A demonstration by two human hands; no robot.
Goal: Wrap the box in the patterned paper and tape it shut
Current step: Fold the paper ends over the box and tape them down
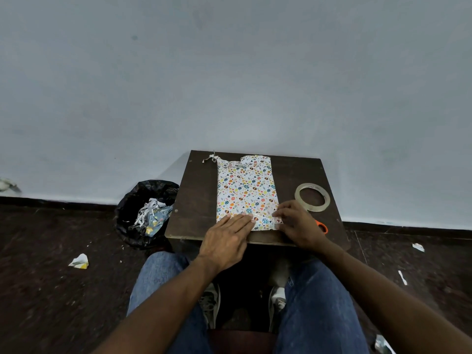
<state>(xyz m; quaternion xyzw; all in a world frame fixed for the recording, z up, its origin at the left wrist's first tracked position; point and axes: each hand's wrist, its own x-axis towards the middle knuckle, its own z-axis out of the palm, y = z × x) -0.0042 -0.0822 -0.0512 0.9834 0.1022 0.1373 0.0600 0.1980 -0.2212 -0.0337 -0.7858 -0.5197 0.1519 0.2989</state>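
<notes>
— Where's the box?
— The flat rectangular box in white paper printed with coloured dots [246,191] lies lengthwise on the small dark wooden table [196,200], glossy tape across its near end.
— And the hands?
— The left hand [227,241] presses flat there, fingers straight. The right hand [297,223] pinches the paper's near right corner.
— Anything nearby?
— A clear tape roll [312,197] and orange-handled scissors [322,226], right of the box.

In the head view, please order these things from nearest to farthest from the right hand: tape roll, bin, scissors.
From the right hand:
1. Scissors, orange handle just beside it, on the right.
2. Tape roll, behind it on the table.
3. Bin, on the floor, far left.
</notes>
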